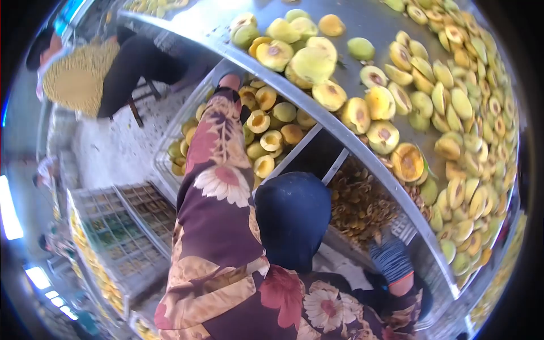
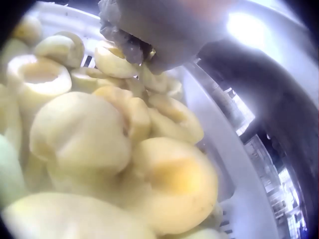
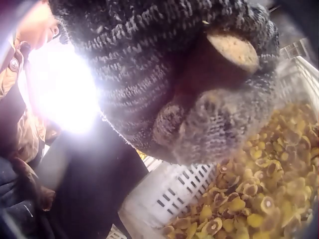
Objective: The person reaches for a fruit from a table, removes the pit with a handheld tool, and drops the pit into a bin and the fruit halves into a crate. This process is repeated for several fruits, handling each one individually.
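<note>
Left hand: gloved (image 2: 164, 32), at the crate of pitted halves; its fingers are largely hidden or blurred, so I cannot tell whether they are apart, together or clamped on anything.
Right hand: in a grey striped knit glove (image 3: 134, 74), its fingers curled and clamped round a brown handle (image 3: 227, 59), the pale end showing between them.
Pitted fruit halves: hollowed, pale yellow to orange (image 2: 174, 174), heaped beneath and beside the left fingers.
Crate at left fingers: white, slotted plastic (image 2: 244, 184), its rim running just beside the halves.
Scraps: small yellow and brown pieces (image 3: 249, 199), below the right fingers and apart from them.
Scrap crate: white with slots (image 3: 174, 191), its wall below the right fingers.
Metal table: raised edge (image 1: 391, 178), running from beside the left fingers past the right hand.
Cut fruit on table: green and yellow halves, several with the stone in (image 1: 382, 136), piled beyond the fingers of both hands.
Sleeves: floral, dark purple with pink and cream (image 1: 215, 226), leading to both hands.
Dark blue rounded shape: smooth (image 1: 292, 218), between the two hands in the head view.
Seated person: yellow textured top and dark trousers (image 1: 79, 82), well apart from the left fingers.
Stacked crates: slatted, some fruit showing (image 1: 127, 232), well apart from the fingers of both hands.
</note>
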`<act>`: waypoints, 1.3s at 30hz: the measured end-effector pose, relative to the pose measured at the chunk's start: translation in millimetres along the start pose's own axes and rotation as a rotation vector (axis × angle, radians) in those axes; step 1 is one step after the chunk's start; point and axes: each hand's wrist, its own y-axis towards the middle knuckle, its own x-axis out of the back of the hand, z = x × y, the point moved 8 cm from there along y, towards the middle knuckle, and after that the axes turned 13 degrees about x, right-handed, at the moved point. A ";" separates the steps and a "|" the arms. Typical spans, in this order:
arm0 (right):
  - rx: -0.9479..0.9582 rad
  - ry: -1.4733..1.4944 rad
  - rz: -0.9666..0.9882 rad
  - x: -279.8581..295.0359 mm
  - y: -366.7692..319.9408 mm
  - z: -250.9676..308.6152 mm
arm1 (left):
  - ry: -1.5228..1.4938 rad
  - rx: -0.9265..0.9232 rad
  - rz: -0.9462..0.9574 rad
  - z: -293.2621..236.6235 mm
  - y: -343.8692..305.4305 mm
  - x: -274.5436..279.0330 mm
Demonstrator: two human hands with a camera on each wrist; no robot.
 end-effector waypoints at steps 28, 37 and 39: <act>-0.065 0.061 0.142 12.9 12.9 24.5 | 0.007 -0.081 0.123 4.6 12.0 -8.8; -0.018 0.139 0.049 16.8 -12.8 14.8 | 0.098 -0.151 -0.045 -57.2 -145.4 189.8; -0.002 0.145 0.034 17.9 -18.7 17.3 | 0.205 -0.321 -0.045 -102.3 -186.4 208.4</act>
